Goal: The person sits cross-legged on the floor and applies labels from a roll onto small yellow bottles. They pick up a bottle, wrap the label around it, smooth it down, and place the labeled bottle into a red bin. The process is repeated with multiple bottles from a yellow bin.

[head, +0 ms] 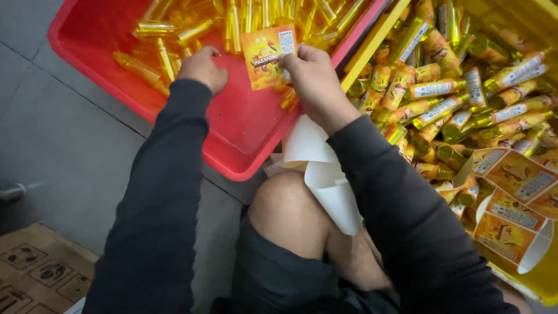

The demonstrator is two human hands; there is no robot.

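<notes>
Head view. Nearest the lens: bare knee (286, 209), bent, dark shorts below it, both forearms in black sleeves reaching forward over it. White backing paper (325, 168) curls down across the knee, its upper end touching the red tub's front rim.

Right hand (314, 78): fingers pinched on the right edge of an orange sticker label (267, 55), held flat above the red tub (244, 134).

Left hand (201, 68): fingers curled under, resting among the unlabelled yellow bottles (168, 46) piled at the tub's far side. Cannot tell whether it holds one.

Yellow bin (540, 279) just right of the tub, sides touching: full of labelled bottles (442, 87). Strip of spare labels (511, 197) lies on that pile at the near right.

Cardboard box (35, 270) on grey floor, lower left, well apart from the tub.
</notes>
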